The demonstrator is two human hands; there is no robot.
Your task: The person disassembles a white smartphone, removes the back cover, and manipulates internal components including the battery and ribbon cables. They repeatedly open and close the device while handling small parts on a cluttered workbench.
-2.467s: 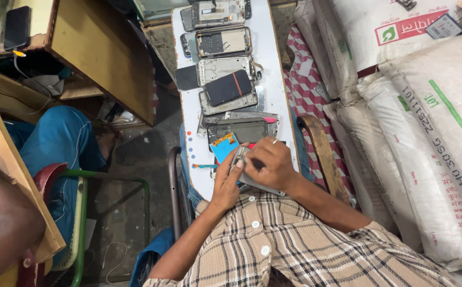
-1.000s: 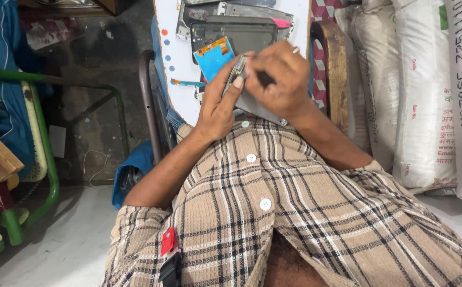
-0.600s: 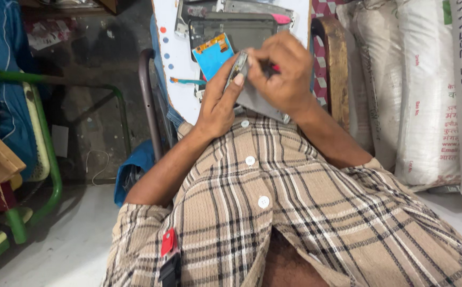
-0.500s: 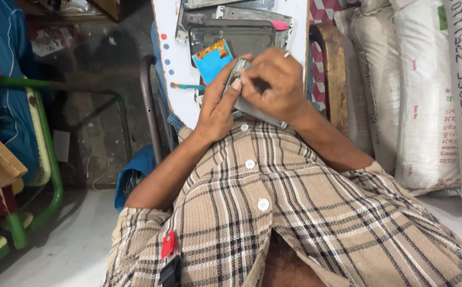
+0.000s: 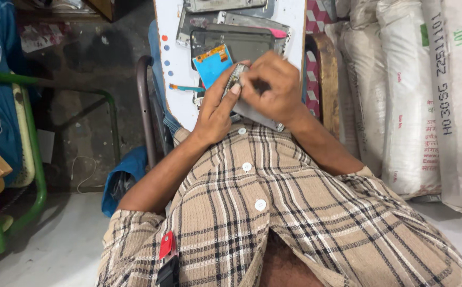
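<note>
Bench: white board (image 5: 180, 79) on the lap, sacks (image 5: 433, 95) alongside
Part: small metal piece (image 5: 234, 79) over a grey panel (image 5: 257, 112)
Left hand (image 5: 217, 109): fingers pinching it
Right hand (image 5: 273, 87): curled closed over it
Tip: probably brace both wrists, go gentle

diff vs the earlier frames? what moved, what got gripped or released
The view tipped from the board's far end down to the lap. Both hands, left hand and right hand, stayed closed on the flat grey part; nothing released. Blue card on the white board unmoved.

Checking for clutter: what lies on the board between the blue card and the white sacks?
In the head view, between the blue card and the sacks lie grey metal frames and the right hand.
</note>
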